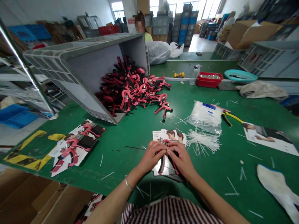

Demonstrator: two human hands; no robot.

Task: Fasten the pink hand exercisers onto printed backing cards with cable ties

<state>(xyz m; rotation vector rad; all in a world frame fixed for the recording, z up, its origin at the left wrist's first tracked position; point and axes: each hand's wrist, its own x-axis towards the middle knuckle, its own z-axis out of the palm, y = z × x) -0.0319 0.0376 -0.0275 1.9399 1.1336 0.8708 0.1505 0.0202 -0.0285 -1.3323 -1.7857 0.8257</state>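
My left hand and my right hand meet over a black and red hand grip exerciser, both holding it against a printed card. My fingers hide the top of the exerciser. A loose pile of white cable ties lies to the right of my hands, below a clear bag of them. Beyond my hands, a large heap of similar exercisers spills from a tilted grey plastic crate. Several carded exercisers lie on the bench to my left.
The green work bench holds yellow-handled snips, a red tray, a glass jar, a teal dish, a cloth and a white glove. Cardboard boxes stand below the near edge.
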